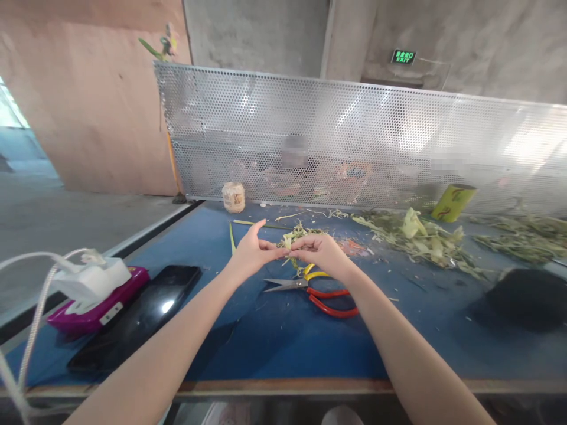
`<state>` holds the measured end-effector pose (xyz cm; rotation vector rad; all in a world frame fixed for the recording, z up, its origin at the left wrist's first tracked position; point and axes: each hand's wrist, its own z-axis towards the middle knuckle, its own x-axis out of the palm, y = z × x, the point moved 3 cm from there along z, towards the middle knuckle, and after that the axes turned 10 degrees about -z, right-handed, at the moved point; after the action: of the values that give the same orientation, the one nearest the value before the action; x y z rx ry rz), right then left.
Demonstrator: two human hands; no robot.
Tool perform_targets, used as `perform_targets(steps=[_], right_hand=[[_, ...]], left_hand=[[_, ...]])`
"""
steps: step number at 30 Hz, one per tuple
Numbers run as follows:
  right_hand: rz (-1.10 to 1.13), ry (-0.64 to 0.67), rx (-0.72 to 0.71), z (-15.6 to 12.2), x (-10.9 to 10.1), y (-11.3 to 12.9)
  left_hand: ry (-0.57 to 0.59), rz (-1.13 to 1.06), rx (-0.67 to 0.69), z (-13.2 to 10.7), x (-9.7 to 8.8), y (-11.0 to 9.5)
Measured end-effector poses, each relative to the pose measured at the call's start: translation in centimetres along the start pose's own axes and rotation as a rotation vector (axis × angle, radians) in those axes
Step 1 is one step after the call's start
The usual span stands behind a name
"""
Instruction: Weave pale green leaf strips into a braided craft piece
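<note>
Pinching plant strands (pixel 287 240) mid-frame, left hand (pixel 253 251) and right hand (pixel 323 252) held fingertips (pixel 280 253) narrow; hard tugging risked tearing the strands.

Scissors (pixel 305 283), phone (pixel 146 310) on blue table (pixel 283 354)

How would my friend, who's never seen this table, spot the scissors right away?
Start at the blue tabletop and find the left hand and right hand close together near its middle. Just below them in the picture lie the scissors, slightly open, tips pointing left. Look for their bright red and yellow handles, unlike the pale green plant scraps nearby.
</note>
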<state>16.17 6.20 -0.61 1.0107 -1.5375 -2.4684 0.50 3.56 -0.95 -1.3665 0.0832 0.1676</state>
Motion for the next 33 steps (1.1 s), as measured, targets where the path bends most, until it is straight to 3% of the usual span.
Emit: perform_targets(steps=[4, 9, 18, 25, 33], right_hand=[[0.000, 0.013, 0.010, 0.0, -0.1, -0.1], [-0.107, -0.017, 0.057, 0.1, 0.1, -0.1], [-0.166, -0.142, 0.087, 0.4, -0.3, -0.6], [-0.151, -0.202, 0.104, 0.3, -0.9, -0.5], [-0.185, -0.217, 0.081, 0.6, -0.7, -0.8]], left_hand=[[0.037, -0.020, 0.027, -0.2, 0.3, -0.3], [0.080, 0.106, 0.119, -0.5, 0.7, -0.6], [0.109, 0.133, 0.192, -0.6, 1.0, -1.0], [0.086, 0.328, 0.411, -1.0, 1.1, -1.7], [0.188, 0.468, 0.604, -1.9, 1.9, -2.7]])
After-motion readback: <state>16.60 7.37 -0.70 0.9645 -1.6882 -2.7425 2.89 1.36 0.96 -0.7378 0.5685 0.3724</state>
